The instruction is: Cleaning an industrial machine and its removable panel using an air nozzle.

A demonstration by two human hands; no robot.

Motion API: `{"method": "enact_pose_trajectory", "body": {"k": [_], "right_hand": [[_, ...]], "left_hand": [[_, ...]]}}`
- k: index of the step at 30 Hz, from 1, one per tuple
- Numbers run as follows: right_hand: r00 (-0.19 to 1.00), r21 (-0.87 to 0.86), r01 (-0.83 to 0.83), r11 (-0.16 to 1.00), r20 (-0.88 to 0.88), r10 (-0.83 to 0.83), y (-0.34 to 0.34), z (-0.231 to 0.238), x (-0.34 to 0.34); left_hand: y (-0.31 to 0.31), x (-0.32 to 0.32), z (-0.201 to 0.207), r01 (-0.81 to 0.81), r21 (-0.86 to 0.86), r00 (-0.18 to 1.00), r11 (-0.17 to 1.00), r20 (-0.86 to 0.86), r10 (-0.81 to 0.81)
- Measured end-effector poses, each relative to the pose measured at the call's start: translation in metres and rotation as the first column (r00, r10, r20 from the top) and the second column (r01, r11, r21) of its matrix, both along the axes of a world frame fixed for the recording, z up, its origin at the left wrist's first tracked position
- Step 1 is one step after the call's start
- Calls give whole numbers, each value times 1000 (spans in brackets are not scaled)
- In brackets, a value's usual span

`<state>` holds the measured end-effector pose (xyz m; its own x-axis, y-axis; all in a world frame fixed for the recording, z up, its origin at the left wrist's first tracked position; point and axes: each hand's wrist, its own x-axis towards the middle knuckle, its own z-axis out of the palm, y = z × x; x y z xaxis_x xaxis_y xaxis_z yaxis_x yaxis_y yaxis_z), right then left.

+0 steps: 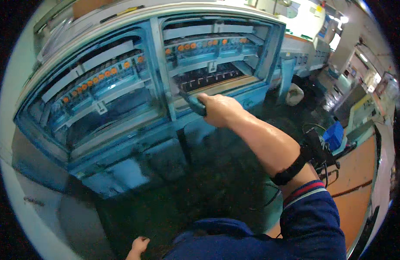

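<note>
My right hand reaches forward, its fingers wrapped round the dark handle of a slim hand tool. The tool's thin dark end points at the lower left corner of the cabinet's right opening, near the upright post; its exact kind cannot be made out. Low in the picture hangs my left hand, away from the cabinet, with fingers curled and nothing seen in them. The blue-framed cabinet has two wide openings. Inside each runs a row of orange round parts on a rail.
A grey rail with a row of small metal fittings lies deep in the right opening. On the cabinet top rests a yellow-and-black tool. To the right are a blue box, cables, and an orange-brown board. Dark floor lies below.
</note>
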<state>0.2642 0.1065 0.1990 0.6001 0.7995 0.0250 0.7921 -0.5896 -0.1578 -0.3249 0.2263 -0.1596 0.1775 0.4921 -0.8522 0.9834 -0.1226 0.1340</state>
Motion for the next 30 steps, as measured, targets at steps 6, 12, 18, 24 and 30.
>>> {"method": "enact_pose_trajectory", "body": {"k": [6,12,18,24,30], "right_hand": [[998,-39,65,997,-3,-65,1,19,-19],[989,45,148,988,-8,-148,3,21,-11],[983,53,181,982,-10,-181,-5,24,-3],[947,83,321,943,2,-322,-25,19,33],[898,49,440,897,15,-441,-54,20,65]], "left_hand": [[38,-9,-29,14,265,983,964,173,-62],[43,65,4,119,186,941,975,292,-171],[37,74,23,109,108,914,988,380,-143],[60,-10,-77,263,279,910,923,244,-334],[55,-19,-68,334,140,914,932,194,-357]]}}
